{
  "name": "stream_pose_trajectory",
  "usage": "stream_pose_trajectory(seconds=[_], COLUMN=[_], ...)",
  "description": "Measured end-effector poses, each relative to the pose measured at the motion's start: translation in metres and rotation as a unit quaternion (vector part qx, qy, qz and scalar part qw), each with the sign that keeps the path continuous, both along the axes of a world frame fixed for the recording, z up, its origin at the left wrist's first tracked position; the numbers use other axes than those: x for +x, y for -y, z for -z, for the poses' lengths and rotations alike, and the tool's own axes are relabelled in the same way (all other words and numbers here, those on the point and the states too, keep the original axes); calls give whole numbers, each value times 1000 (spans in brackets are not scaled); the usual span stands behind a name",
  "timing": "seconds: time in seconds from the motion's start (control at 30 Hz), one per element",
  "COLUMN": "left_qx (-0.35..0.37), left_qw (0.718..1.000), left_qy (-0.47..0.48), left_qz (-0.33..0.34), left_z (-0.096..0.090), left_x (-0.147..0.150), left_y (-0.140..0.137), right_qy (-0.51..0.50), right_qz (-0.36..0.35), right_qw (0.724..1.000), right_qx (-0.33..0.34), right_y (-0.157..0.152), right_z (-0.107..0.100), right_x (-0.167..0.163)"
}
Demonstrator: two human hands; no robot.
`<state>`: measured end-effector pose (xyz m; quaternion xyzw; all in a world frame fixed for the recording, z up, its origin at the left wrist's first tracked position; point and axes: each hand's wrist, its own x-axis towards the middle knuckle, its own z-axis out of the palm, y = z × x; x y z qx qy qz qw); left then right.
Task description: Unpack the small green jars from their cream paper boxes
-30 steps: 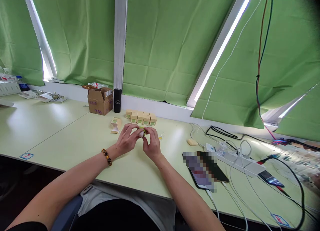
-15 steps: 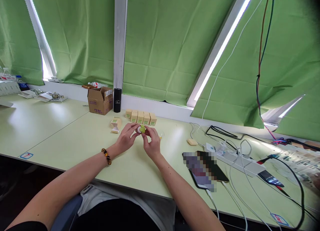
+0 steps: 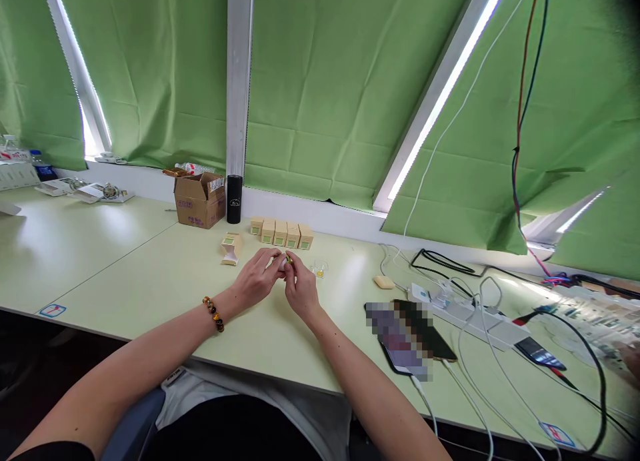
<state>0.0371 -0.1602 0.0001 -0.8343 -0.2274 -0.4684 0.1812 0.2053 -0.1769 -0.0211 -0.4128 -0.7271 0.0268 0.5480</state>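
My left hand [image 3: 259, 276], with a beaded bracelet on its wrist, closes its fingers around a small rounded white object [image 3: 283, 265] above the table. My right hand [image 3: 302, 289] meets it from the other side, thumb and forefinger pinching a thin green-yellow piece [image 3: 289, 258] at the object's edge. Fingers cover most of both, and whether they are joined cannot be seen. Just beyond my right hand lies a small clear item with a yellow spot [image 3: 320, 272]. An opened small carton [image 3: 231, 248] sits beyond my left hand.
Several small tan boxes [image 3: 280, 234] stand in a row at the back. Left of them are a black tumbler [image 3: 234, 200] and a cardboard box [image 3: 200, 204]. To the right lie phones [image 3: 400, 341], a power strip [image 3: 470, 318] and loose cables.
Both hands have closed in around the small object. Its green part, broad before, now shows as a thin edge. The clear item beside my right hand has become more visible.
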Motion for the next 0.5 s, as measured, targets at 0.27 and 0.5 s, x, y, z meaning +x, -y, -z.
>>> stream_pose_trajectory(seconds=[0.27, 0.5], left_qx=[6, -17], left_qw=[1000, 999], left_qy=[-18, 5], left_qz=[-23, -29], left_z=[1, 6], left_x=[-1, 3], left_y=[-2, -4], right_qy=[18, -28], right_qz=[-3, -7], right_qw=[1000, 1000], right_qx=[7, -7], right_y=[-1, -5], right_z=[-1, 1], right_x=[-2, -2])
